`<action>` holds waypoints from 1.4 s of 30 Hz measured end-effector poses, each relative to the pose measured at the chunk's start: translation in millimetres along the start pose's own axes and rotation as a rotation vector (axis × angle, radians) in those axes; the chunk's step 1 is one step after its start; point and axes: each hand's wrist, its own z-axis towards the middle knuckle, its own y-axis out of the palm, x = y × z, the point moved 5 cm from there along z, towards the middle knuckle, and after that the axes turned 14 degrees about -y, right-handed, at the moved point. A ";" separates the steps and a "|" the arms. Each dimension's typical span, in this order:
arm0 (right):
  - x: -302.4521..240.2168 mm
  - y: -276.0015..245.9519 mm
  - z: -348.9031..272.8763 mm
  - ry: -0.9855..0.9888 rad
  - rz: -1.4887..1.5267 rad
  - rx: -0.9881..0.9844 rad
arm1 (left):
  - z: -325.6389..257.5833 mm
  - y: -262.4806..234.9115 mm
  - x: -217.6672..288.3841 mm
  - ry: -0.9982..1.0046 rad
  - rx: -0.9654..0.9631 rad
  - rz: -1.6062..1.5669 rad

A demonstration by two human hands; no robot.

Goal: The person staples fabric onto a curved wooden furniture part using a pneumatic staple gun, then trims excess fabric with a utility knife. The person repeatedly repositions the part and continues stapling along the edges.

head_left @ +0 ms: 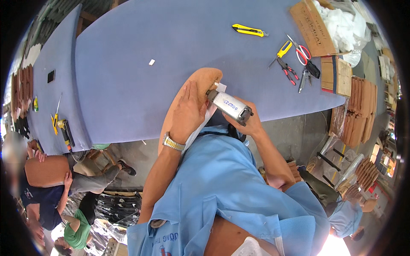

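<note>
A tan curved wooden panel [200, 79] rests on the edge of the blue-covered table [141, 89]. My left hand [189, 112], with a metal watch on the wrist, lies flat on the panel. A silver pneumatic stapler [229, 106] is gripped in my right hand [250, 123], and its nose is pressed against the panel's right edge. A strip of white material [200, 128] hangs down from the panel below my left hand.
On the table lie a yellow utility knife [250, 30], a yellow-handled screwdriver [279, 53], red scissors [301, 51] and pliers [288, 71]. A cardboard box with white padding [329, 25] stands at the back right. Stacked wooden panels [361, 109] stand on the right. Other people sit at the lower left.
</note>
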 end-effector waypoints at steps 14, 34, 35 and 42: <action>-13.9 -2.5 15.2 0.114 0.091 -0.158 | 0.9 6.8 0.8 -0.012 0.034 0.045; 5.7 13.8 -7.3 0.082 0.234 -0.062 | -3.9 8.5 -6.7 0.014 0.084 0.083; 12.8 17.3 -21.5 0.114 0.173 -0.041 | 2.1 5.8 -0.7 0.043 0.092 0.072; 10.7 23.5 -8.7 -0.029 -0.022 0.069 | 3.4 -1.7 15.4 0.118 -0.003 -0.059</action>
